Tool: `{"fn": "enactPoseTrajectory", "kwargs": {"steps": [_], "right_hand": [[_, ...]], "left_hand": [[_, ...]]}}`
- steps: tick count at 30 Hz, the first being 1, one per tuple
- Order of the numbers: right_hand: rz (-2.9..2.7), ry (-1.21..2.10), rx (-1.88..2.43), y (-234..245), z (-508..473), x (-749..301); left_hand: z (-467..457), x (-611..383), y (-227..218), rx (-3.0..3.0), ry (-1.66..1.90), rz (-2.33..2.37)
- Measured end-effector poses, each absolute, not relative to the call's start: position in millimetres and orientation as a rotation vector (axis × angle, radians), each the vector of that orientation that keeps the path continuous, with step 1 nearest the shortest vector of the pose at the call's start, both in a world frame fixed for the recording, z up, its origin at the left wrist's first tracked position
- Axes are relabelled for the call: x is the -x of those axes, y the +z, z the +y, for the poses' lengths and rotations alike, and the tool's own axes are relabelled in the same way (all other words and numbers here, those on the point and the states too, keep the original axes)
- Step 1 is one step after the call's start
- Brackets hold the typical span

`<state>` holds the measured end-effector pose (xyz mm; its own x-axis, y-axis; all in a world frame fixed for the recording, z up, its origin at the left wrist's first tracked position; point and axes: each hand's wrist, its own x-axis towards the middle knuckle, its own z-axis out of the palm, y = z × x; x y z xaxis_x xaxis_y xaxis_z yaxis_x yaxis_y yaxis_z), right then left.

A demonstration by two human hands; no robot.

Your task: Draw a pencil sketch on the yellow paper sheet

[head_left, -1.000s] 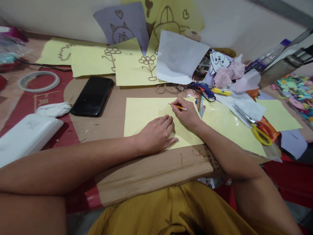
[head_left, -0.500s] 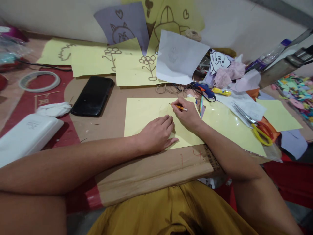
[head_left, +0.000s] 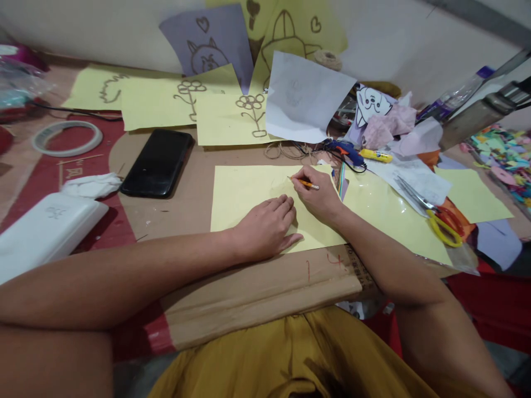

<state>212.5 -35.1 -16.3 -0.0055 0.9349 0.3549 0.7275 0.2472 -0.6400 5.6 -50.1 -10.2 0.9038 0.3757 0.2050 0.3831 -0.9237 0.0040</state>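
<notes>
A sheet of yellow paper (head_left: 236,193) lies on a cardboard board (head_left: 232,293) in front of me. My left hand (head_left: 267,226) rests flat on the sheet, fingers stretched out and the thumb towards its near edge. Just beyond it, my right hand (head_left: 315,190) grips an orange pencil (head_left: 307,183), its tip at the paper. Faint pencil lines show near the tip; their shape is too light to make out. Behind the sheet stands a white paper (head_left: 309,99) with a faint drawing, beside a yellow sheet bearing a brown flower outline (head_left: 253,113).
To the left are a black phone (head_left: 158,163), a tape roll (head_left: 67,138) and a white power bank (head_left: 50,232). On the right lie scissors (head_left: 443,226), a blue glue gun (head_left: 344,148), a yellow tube (head_left: 375,155) and colourful scraps (head_left: 504,157). A grey bottle (head_left: 477,119) leans behind.
My right hand and the pencil have shifted very slightly on the sheet. My left hand stays in the same place.
</notes>
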Motion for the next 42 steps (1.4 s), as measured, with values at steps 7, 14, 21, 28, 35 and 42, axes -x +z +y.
{"fn": "enactPoseTrajectory", "kwargs": {"steps": [7,14,21,28,35,42], "right_hand": [[-1.78,0.341,1.53,-16.7,-35.3,-212.7],[-1.773,0.344,1.518,-16.2,-35.2,-211.9],[-1.755,0.341,1.477,-20.4,-34.3,-213.1],[-1.754,0.415,1.477,-18.6,-34.9,-211.5],[-1.771,0.424,1.472,-18.2,-34.4,-210.8],[-1.774,0.431,1.493,-17.7,-34.6,-210.1]], "left_hand": [[-49.5,-5.5,-11.4,3.02,-0.352,-0.577],[-49.5,-5.7,-12.5,3.006,-0.383,-0.574],[-49.3,-5.5,-13.0,3.007,-0.373,-0.58],[-49.7,-5.7,-12.4,3.014,-0.374,-0.587],[-49.8,-5.9,-11.4,3.006,-0.357,-0.576],[-49.7,-6.7,-11.7,2.999,-0.36,-0.57]]}}
